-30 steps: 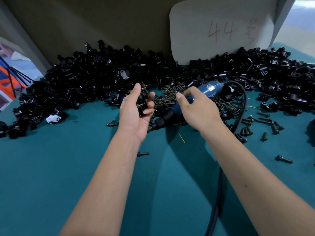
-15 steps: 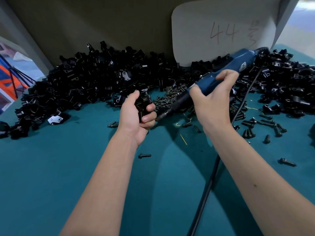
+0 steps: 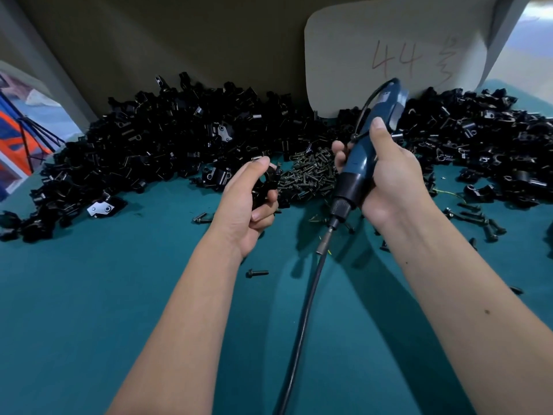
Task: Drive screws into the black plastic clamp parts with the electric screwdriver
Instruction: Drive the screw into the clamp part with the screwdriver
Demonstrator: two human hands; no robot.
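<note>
My right hand (image 3: pixel 386 178) grips the blue electric screwdriver (image 3: pixel 363 160) almost upright, bit end (image 3: pixel 324 244) pointing down just above the teal table. Its black cable (image 3: pixel 302 319) loops from the top and runs down toward me. My left hand (image 3: pixel 245 205) holds one black plastic clamp part (image 3: pixel 266 185) between thumb and curled fingers, left of the screwdriver and apart from the bit. A heap of small dark screws (image 3: pixel 308 178) lies right behind both hands. Big piles of black clamp parts (image 3: pixel 167 151) fill the back of the table.
More clamp parts (image 3: pixel 478 151) pile up at the back right. Loose long bolts (image 3: pixel 478 220) lie scattered right of my right wrist, and single screws (image 3: pixel 256 273) lie on the teal table surface (image 3: pixel 89 310). A white card marked "44" (image 3: pixel 392 52) leans on the back wall.
My right hand swung the screwdriver from a slant pointing left at the clamp to nearly upright, bit down. The left hand with the clamp stayed about where it was.
</note>
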